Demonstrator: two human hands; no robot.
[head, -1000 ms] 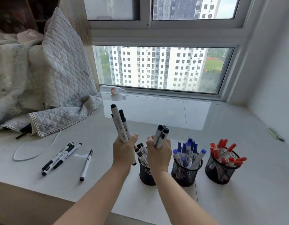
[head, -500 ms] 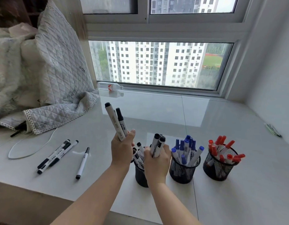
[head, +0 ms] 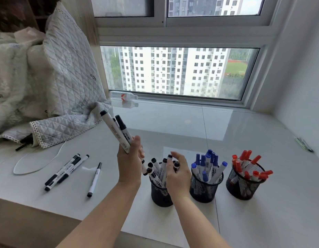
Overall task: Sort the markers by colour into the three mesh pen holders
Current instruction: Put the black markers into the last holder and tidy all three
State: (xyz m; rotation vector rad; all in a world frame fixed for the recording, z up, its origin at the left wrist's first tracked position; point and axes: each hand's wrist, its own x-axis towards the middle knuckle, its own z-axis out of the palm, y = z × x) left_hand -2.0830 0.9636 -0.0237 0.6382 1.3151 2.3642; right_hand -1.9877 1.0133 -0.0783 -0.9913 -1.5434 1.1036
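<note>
Three black mesh holders stand in a row on the white sill. The left holder (head: pixel 159 196) has black-capped markers in it, the middle holder (head: pixel 203 192) blue ones (head: pixel 207 163), the right holder (head: pixel 242 187) red ones (head: pixel 244 165). My left hand (head: pixel 128 165) grips a few black markers (head: pixel 117 131) upright, just left of the left holder. Over that holder, my right hand (head: pixel 178 173) has loosened fingers that touch the caps of the markers standing in it. Further black markers (head: pixel 65 171) and a thin black pen (head: pixel 94 179) lie on the sill to the left.
A quilted blanket (head: pixel 56 86) is heaped at the left, with a white cable (head: pixel 37 163) looping out beneath it. A small bottle (head: pixel 124 96) lies by the window frame. Green pens (head: pixel 303 144) lie near the right wall. The sill's front edge runs below my arms.
My right hand has lowered its black markers into the left holder and loosened its fingers. My left hand still holds its markers and has tilted them a little to the left.
</note>
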